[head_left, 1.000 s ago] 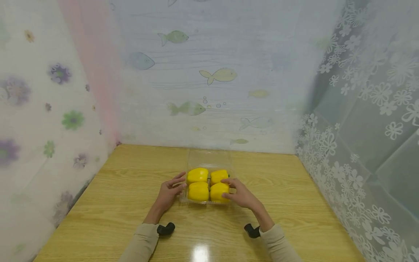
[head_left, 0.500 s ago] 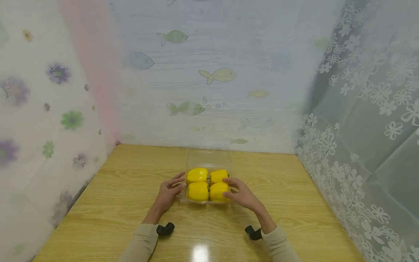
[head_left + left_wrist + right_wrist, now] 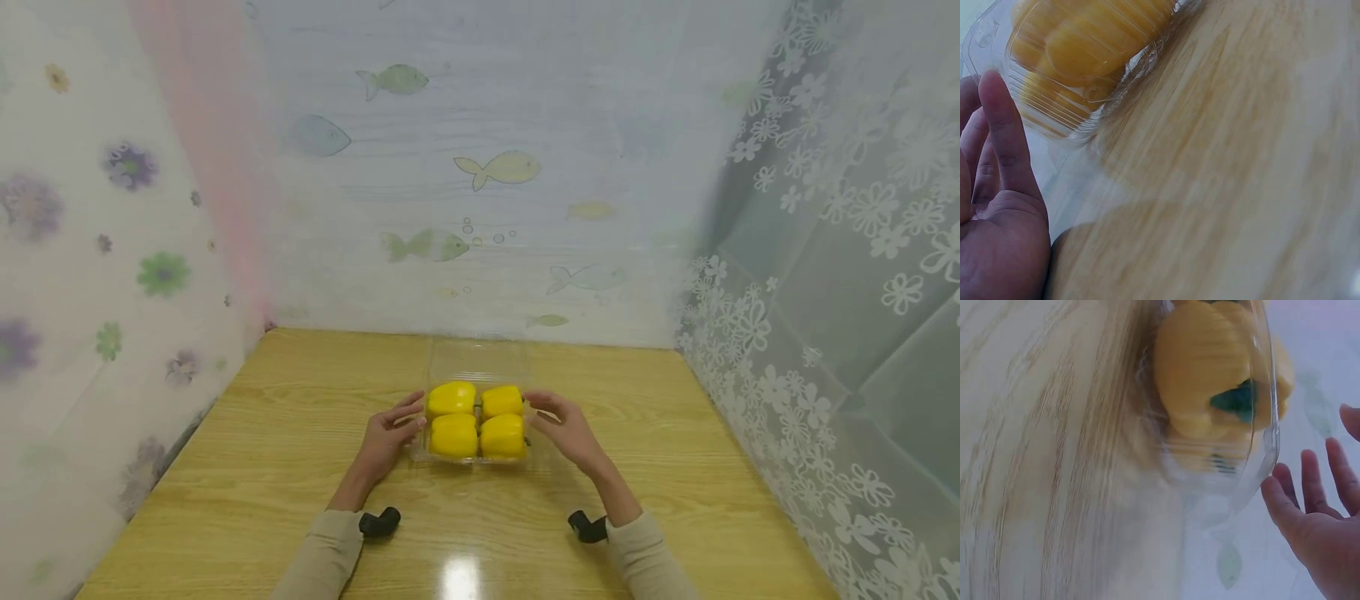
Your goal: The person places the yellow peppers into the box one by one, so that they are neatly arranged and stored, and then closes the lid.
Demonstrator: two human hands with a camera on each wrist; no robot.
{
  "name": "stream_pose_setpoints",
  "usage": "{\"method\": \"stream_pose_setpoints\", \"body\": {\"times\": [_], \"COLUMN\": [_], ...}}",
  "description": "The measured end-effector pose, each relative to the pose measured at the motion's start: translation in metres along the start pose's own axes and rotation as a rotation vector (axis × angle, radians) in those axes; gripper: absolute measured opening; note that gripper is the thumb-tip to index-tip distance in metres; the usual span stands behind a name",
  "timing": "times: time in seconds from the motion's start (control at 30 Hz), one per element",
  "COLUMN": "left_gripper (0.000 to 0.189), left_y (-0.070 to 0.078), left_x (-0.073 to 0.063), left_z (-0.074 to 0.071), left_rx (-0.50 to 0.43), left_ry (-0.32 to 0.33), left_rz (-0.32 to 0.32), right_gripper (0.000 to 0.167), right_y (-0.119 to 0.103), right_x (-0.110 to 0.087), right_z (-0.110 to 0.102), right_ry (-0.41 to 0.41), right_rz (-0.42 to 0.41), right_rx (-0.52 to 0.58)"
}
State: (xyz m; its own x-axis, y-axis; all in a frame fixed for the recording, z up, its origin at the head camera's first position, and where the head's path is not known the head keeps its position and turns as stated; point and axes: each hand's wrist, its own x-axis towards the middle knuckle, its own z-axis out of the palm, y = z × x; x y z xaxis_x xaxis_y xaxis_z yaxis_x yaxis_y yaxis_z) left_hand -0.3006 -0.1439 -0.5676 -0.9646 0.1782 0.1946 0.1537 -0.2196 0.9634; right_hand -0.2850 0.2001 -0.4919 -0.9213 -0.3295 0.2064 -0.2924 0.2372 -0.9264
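Note:
Several yellow bell peppers sit in two rows in a clear plastic clamshell box. Its transparent lid is swung back behind them. My left hand is at the box's left side, fingers extended; in the left wrist view the thumb overlaps the rim. On the other side my right hand has its fingers loosely spread. The right wrist view shows a fingertip right at the box's rim, with nothing held. Green stems show through the clear wall.
The box stands on a wood-grain table. Behind it hangs a pale cloth with printed fish. Flowered cloth hangs on the left and lacy white-flower cloth on the right. A black wrist mount is at each sleeve.
My right hand has drawn off the front right pepper and moved right, beside the box. The left hand stays at the left side. The peppers and lid stay put.

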Motion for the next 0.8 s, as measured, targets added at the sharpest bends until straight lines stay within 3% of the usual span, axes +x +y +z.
{"method": "stream_pose_setpoints", "body": {"times": [0.4,0.6,0.8], "left_gripper": [0.043,0.042,0.042], "left_y": [0.000,-0.001,-0.001], "left_x": [-0.001,0.000,0.000], "left_z": [-0.002,-0.002,-0.001], "left_rx": [0.021,0.025,0.023], "left_ry": [-0.010,-0.005,0.003], "left_rz": [0.005,0.003,-0.003], "right_gripper": [0.038,0.041,0.044], "right_y": [0.023,0.030,0.037], "right_x": [0.015,0.022,0.029], "right_z": [-0.015,-0.020,-0.027], "right_ry": [0.205,0.218,0.177], "right_rz": [0.022,0.038,0.088], "right_rx": [0.143,0.138,0.171]}}
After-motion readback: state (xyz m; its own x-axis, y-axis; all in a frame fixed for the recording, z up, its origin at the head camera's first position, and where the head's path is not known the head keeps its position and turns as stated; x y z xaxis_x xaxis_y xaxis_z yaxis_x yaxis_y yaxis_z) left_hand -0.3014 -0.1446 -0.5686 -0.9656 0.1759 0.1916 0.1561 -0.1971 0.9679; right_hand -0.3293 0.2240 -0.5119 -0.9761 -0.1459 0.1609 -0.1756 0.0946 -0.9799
